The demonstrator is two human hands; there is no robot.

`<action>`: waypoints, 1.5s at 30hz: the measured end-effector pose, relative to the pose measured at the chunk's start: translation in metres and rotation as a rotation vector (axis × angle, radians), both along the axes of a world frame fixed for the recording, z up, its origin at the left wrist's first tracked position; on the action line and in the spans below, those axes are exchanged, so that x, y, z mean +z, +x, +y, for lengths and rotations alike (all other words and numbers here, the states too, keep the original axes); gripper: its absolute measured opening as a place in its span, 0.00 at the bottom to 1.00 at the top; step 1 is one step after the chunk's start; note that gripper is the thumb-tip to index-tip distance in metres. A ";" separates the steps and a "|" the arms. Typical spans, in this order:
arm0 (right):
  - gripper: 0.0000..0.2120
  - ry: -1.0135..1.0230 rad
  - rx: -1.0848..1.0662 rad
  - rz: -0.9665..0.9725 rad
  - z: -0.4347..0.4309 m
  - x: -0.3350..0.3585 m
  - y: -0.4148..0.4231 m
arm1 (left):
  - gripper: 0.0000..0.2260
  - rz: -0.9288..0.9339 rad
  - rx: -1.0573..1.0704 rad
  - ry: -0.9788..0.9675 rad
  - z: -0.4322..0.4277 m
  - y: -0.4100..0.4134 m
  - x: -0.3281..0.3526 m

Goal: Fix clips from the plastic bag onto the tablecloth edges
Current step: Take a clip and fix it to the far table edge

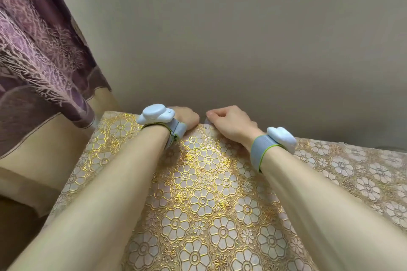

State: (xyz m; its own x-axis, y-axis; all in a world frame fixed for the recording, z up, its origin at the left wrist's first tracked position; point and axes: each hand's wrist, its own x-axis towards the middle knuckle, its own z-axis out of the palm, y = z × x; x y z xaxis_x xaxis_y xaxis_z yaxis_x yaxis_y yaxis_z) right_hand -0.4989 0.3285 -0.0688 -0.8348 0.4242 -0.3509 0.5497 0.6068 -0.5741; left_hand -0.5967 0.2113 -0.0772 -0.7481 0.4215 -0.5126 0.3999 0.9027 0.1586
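A gold tablecloth [207, 185] with a white flower pattern covers the table. A clear plastic clip [206, 123] sits on its far edge by the wall. My right hand [229, 123] has its fingers curled round the clip from the right. My left hand [187, 116] lies just left of the clip with its fingers bent over the cloth's far edge and hidden behind it. Both wrists carry grey bands with white trackers. The plastic bag is out of view.
A plain beige wall [242, 39] stands right behind the table's far edge. A purple patterned curtain [41, 57] hangs at the left, with a beige cushioned seat [44, 160] below it beside the table's left edge.
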 end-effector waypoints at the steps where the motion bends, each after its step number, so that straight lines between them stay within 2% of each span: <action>1: 0.16 -0.005 0.015 -0.010 -0.002 0.002 -0.002 | 0.11 0.032 0.000 0.004 0.000 0.002 0.003; 4: 0.15 -0.016 0.026 -0.044 0.000 0.004 -0.001 | 0.11 0.178 0.018 0.072 0.001 0.006 0.003; 8: 0.15 0.016 0.047 -0.002 -0.001 0.002 0.004 | 0.17 0.335 0.070 0.160 -0.001 0.003 -0.013; 12: 0.15 0.019 0.098 0.024 -0.011 0.002 0.003 | 0.17 0.362 0.086 0.188 0.001 0.003 -0.013; 18: 0.14 -0.010 0.033 0.027 -0.012 0.002 0.002 | 0.16 0.383 0.110 0.232 -0.002 0.007 -0.012; 24: 0.14 0.002 0.053 0.038 -0.010 -0.001 0.011 | 0.17 0.375 0.112 0.249 -0.003 0.004 -0.016; 33: 0.18 0.041 0.164 0.017 -0.010 0.006 0.016 | 0.16 0.356 0.116 0.268 -0.002 0.006 -0.013; 40: 0.20 -0.013 0.207 0.005 -0.008 0.011 0.014 | 0.17 0.380 0.133 0.280 -0.002 0.009 -0.013; 45: 0.23 0.103 0.296 -0.022 -0.007 0.003 0.017 | 0.16 0.419 0.141 0.294 -0.001 0.013 -0.012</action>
State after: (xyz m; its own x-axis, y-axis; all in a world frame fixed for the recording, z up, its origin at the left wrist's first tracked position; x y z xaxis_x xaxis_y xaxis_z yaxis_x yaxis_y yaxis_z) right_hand -0.4823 0.3210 -0.0654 -0.9201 0.1978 -0.3380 0.3518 0.7967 -0.4914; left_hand -0.5840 0.2099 -0.0887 -0.9232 0.3829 -0.0325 0.3614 0.8938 0.2656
